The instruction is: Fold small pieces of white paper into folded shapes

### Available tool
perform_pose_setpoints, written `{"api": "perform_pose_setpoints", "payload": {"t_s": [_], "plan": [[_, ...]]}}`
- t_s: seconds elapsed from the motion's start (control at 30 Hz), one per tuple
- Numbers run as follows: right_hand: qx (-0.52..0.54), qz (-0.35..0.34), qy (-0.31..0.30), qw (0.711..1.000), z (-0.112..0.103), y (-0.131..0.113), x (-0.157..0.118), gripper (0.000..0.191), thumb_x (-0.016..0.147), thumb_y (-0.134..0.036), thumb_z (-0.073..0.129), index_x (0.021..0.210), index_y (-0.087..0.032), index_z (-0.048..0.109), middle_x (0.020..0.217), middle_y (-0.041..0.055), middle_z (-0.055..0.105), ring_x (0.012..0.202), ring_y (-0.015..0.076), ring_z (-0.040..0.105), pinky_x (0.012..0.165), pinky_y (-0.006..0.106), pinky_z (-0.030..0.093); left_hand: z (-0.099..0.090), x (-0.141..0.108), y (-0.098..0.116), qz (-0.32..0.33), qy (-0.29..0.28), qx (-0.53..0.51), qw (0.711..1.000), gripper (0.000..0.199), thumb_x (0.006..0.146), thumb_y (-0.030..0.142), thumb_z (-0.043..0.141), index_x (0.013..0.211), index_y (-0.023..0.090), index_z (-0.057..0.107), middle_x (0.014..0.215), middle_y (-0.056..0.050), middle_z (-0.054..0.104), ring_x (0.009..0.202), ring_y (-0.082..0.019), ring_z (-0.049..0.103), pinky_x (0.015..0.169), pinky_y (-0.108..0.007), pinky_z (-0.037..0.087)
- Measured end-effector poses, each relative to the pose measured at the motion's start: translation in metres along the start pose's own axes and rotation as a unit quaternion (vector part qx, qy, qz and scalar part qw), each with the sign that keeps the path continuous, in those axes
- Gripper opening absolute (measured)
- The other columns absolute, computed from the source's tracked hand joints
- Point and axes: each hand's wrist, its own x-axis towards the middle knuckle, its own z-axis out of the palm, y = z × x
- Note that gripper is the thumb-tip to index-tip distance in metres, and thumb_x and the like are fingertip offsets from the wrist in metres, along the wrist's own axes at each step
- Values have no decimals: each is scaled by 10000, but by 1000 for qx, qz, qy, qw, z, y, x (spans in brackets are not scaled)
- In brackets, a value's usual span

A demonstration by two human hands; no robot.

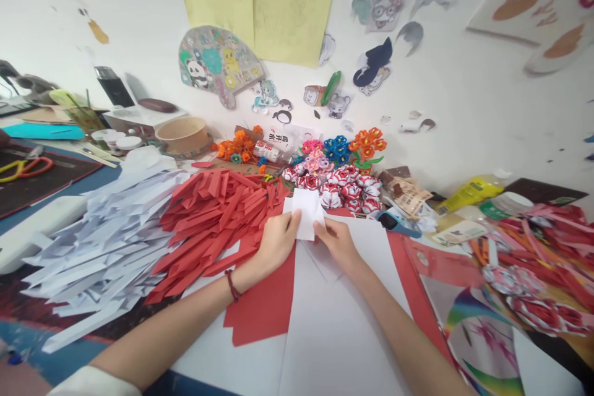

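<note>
A small piece of white paper (306,216) is held up between both hands, above large white sheets (343,322) lying on the table. My left hand (277,236) pinches its left edge, thumb in front. On the right edge, the fingers of my right hand (338,240) are closed at the lower corner. Part of the paper sticks out behind on the left, so it seems folded or doubled. Red paper (264,315) lies under my left wrist. Left of my hands is a heap of folded red paper strips (208,216), beside a heap of white paper strips (111,235).
Red-and-white paper flowers (343,189) and blue flowers (337,150) stand behind my hands. A round wooden box (183,136) is at the back left, scissors (28,168) at far left. A smartwatch (388,221), yellow bottle (473,192) and red ribbons (557,241) lie on the right.
</note>
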Motion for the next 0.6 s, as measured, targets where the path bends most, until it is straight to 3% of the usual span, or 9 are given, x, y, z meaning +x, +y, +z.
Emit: {"api": "perform_pose_setpoints", "payload": {"t_s": [0.2, 0.4, 0.6], "plan": [[-40, -7, 11, 999, 5, -3, -5, 381, 822, -493, 607, 629, -168, 564, 573, -26, 521, 546, 122, 460, 527, 232, 345, -6, -2, 7, 47, -5, 33, 998, 479, 960, 466, 288, 586, 185, 392, 535, 15, 450, 501, -117, 407, 527, -255, 213], [-69, -26, 24, 997, 6, -1, -7, 454, 851, -515, 555, 558, -170, 525, 538, -19, 485, 528, 122, 437, 518, 240, 316, -9, 0, 6, 53, 55, -11, 997, 272, 897, 433, 469, 789, 187, 512, 666, 34, 505, 585, -113, 444, 557, -217, 289], [-94, -29, 48, 994, 12, -16, -7, 386, 839, -501, 575, 639, -172, 582, 593, -21, 525, 563, 129, 481, 532, 223, 341, -14, 1, 10, 70, 68, -60, 993, 335, 913, 414, 439, 677, 176, 430, 633, 49, 401, 592, -96, 383, 552, -207, 281]]}}
